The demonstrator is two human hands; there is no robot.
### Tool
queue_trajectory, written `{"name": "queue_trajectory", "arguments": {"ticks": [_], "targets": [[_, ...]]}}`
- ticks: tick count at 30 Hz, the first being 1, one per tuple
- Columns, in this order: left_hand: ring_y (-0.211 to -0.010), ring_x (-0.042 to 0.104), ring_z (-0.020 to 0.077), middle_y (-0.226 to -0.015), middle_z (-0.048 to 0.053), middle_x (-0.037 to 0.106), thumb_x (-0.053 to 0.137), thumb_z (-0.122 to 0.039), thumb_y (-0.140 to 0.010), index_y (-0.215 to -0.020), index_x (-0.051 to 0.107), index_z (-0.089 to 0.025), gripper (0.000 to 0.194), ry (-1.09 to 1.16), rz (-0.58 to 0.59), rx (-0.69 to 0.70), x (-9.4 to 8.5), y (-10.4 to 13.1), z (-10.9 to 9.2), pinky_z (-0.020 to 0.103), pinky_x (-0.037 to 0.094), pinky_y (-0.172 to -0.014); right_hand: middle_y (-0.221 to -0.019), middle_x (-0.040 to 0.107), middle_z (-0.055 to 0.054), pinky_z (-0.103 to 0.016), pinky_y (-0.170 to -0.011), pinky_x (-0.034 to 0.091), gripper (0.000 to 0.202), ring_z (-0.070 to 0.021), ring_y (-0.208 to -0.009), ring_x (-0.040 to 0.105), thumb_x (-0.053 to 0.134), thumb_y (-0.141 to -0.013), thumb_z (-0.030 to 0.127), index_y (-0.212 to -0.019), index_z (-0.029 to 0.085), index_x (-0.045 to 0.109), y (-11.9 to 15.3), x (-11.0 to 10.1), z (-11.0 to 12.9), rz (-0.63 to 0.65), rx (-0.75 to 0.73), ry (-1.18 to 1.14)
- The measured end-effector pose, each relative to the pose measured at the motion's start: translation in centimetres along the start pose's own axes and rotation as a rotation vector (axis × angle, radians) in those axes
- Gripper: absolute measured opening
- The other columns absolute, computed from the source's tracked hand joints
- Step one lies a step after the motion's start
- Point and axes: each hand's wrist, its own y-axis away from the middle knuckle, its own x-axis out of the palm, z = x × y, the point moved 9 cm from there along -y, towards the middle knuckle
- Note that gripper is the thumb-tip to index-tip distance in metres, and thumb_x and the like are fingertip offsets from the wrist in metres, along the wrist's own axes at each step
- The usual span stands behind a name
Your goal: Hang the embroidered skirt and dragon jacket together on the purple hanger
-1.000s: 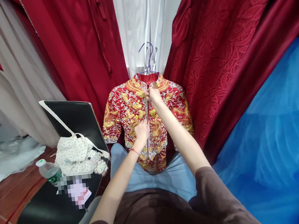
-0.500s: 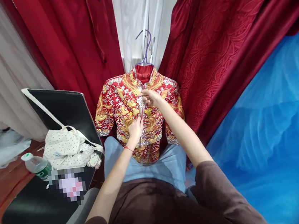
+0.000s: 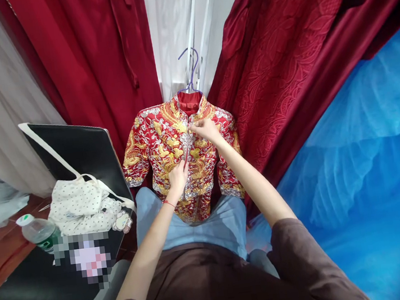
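A red jacket (image 3: 163, 144) with gold and silver embroidery, a stand collar and short sleeves hangs upright over my knees on a purple hanger (image 3: 193, 69). My left hand (image 3: 179, 177) is closed on the edge of its front opening, around the middle of the chest. Higher up, just under the collar, my right hand (image 3: 205, 130) pinches at the same opening with thumb and fingers together. Whatever small thing lies between those fingertips is too small to make out. Below the jacket's hem shows a matching embroidered red piece (image 3: 194, 209).
To my left stands a black chair (image 3: 31, 289) holding a dotted white bag (image 3: 78, 202), a water bottle (image 3: 38, 231) and a blurred-out item. Dark red drapes (image 3: 283, 54) hang ahead on both sides. Blue tulle (image 3: 370, 188) spreads at my right.
My right hand's fingers, stretched out before, have closed into a pinch at the jacket's front. My left hand keeps its hold on the edge. The view has shifted slightly.
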Motion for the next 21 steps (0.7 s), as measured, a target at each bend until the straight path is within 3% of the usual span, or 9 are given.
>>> {"name": "queue_trajectory", "arguments": {"ticks": [5,10,14,18,21], "targets": [[-0.088,0.073,0.0215,-0.101,0.011,0.077,0.032,-0.043,-0.109,-0.118,0.064,-0.019,0.041,0.016,-0.002,0.001,0.1,0.1,-0.1,0.027,0.039,-0.067,-0.050,0.059,0.002,-0.017,-0.040,0.036,0.022,-0.0054,-0.038,0.047,0.068,-0.089,0.014,-0.068,0.014,0.062,0.2,1.2,-0.5,0.039,0.188,-0.312],[-0.090,0.074,0.0235,-0.103,0.011,0.077,0.033,-0.043,-0.109,-0.121,0.065,-0.018,0.042,0.009,0.006,-0.006,0.0,0.0,0.1,0.028,0.041,-0.068,-0.047,0.060,0.004,-0.014,-0.033,0.026,0.021,-0.0034,-0.034,0.043,0.063,-0.087,0.004,-0.069,0.014,0.059,0.4,2.4,-1.0,-0.074,0.307,-0.469],[-0.093,0.074,0.0236,-0.106,0.012,0.077,0.034,-0.041,-0.109,-0.121,0.064,-0.019,0.040,0.011,0.009,-0.024,0.0,-0.1,0.3,0.028,0.043,-0.071,-0.045,0.058,0.004,-0.012,-0.034,0.026,0.023,-0.0028,-0.034,0.044,0.059,-0.088,0.005,-0.068,0.016,0.058,0.8,3.6,-1.2,-0.188,0.358,-0.610],[-0.096,0.074,0.0242,-0.109,0.013,0.077,0.034,-0.041,-0.109,-0.122,0.064,-0.018,0.040,0.019,0.015,-0.052,0.2,-0.2,0.5,0.028,0.044,-0.073,-0.044,0.058,0.004,-0.012,-0.035,0.026,0.029,-0.0021,-0.034,0.043,0.055,-0.092,0.007,-0.065,0.016,0.054,1.1,4.9,-1.7,-0.223,0.440,-0.670],[-0.094,0.074,0.0238,-0.108,0.013,0.077,0.034,-0.040,-0.108,-0.121,0.064,-0.019,0.039,0.011,0.025,-0.051,0.3,-0.3,0.6,0.028,0.044,-0.073,-0.044,0.056,0.005,-0.012,-0.036,0.029,0.027,-0.0026,-0.034,0.043,0.058,-0.091,0.007,-0.065,0.016,0.056,0.3,5.2,-2.3,-0.177,0.424,-0.628]]}}
